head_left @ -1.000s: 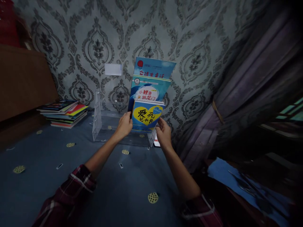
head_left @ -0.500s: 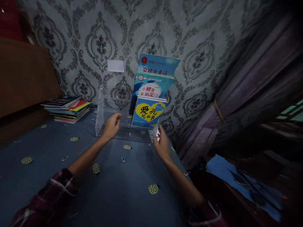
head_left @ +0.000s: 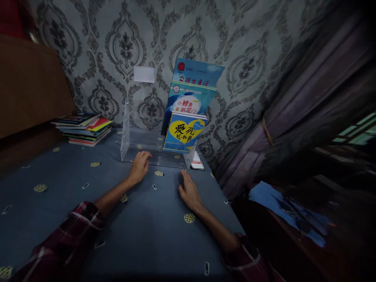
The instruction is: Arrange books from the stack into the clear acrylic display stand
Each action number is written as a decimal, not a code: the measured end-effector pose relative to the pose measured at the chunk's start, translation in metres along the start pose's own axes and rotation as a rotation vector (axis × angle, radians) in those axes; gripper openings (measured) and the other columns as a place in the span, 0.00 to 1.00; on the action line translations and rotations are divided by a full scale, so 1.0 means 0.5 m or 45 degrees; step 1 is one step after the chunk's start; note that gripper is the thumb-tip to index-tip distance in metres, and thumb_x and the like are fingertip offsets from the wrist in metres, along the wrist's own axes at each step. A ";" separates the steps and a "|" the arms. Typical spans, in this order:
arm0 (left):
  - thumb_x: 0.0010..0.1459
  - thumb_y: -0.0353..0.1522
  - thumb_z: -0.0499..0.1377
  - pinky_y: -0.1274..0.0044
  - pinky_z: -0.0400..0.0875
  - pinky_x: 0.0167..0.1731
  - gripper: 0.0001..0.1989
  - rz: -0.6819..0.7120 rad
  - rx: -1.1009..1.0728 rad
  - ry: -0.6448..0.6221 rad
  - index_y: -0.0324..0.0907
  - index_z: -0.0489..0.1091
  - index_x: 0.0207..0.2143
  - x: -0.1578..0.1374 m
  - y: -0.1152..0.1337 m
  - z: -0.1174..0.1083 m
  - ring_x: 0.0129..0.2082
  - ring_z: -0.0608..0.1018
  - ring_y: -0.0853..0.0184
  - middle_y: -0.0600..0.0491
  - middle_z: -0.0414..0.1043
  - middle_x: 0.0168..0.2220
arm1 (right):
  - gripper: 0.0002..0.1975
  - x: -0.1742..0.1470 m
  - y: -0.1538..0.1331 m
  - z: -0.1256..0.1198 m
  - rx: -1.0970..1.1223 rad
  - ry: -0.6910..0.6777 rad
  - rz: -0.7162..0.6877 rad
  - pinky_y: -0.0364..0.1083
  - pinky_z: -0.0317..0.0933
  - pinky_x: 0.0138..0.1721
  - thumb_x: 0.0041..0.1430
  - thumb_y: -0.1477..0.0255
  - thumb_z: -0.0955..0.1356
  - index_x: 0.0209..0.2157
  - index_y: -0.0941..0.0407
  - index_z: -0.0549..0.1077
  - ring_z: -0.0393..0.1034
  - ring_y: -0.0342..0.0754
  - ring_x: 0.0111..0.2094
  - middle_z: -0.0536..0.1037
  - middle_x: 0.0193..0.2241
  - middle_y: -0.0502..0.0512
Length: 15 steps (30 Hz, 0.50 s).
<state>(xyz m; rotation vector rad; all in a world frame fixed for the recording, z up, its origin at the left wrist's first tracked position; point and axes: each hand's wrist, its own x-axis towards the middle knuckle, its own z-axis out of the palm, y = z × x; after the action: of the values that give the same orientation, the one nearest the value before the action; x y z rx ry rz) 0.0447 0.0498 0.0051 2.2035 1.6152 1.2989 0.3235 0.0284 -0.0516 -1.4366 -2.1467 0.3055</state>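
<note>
A clear stepped acrylic book rack [head_left: 125, 137] stands on the cloth-covered table against the wall. Three books lean on its right half, one per step: a yellow and blue book [head_left: 184, 132] in front, a teal book [head_left: 202, 94] behind it, and a taller blue book [head_left: 210, 72] at the back. My left hand [head_left: 140, 168] is open and empty at the rack's front edge, its fingers loosely bent; whether it touches the rack I cannot tell. Just in front of the rack's right end, my right hand [head_left: 190, 192] holds nothing, thumb and fingers apart.
A stack of books [head_left: 84, 129] lies at the left, beside a brown cabinet [head_left: 32, 86]. A white and red object [head_left: 196, 161] stands by the rack's right end. Beyond the table's right edge are a tied curtain [head_left: 264, 129] and a blue cloth [head_left: 267, 199]. White paper [head_left: 143, 74] is on the wall.
My right hand has left the rack's right side and moved back toward me and left. My left hand has lowered from over the rack to its front edge. The books stay in place.
</note>
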 end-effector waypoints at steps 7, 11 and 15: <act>0.61 0.21 0.51 0.57 0.61 0.67 0.17 0.114 0.177 -0.200 0.43 0.71 0.48 -0.070 0.022 0.012 0.67 0.65 0.54 0.43 0.67 0.62 | 0.30 0.014 -0.063 -0.026 -0.194 -0.124 0.005 0.58 0.54 0.70 0.64 0.78 0.61 0.67 0.66 0.63 0.59 0.57 0.70 0.63 0.69 0.71; 0.62 0.23 0.51 0.59 0.67 0.62 0.15 0.104 0.268 -0.338 0.43 0.70 0.47 -0.134 0.043 0.005 0.58 0.73 0.55 0.43 0.71 0.57 | 0.26 0.012 -0.092 -0.035 -0.274 -0.145 0.014 0.55 0.56 0.68 0.65 0.80 0.61 0.64 0.63 0.67 0.64 0.57 0.67 0.68 0.67 0.70; 0.65 0.26 0.50 0.63 0.71 0.54 0.11 0.059 0.342 -0.416 0.43 0.71 0.44 -0.172 0.066 -0.013 0.48 0.76 0.57 0.45 0.75 0.46 | 0.18 0.008 -0.116 -0.041 -0.372 -0.147 0.012 0.54 0.61 0.64 0.69 0.80 0.62 0.57 0.60 0.74 0.69 0.56 0.62 0.75 0.59 0.68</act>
<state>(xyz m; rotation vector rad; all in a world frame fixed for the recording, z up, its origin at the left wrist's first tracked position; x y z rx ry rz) 0.0588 -0.0375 -0.0212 2.4574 1.6951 0.7108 0.2881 0.0062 -0.0064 -1.6234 -2.3540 0.0812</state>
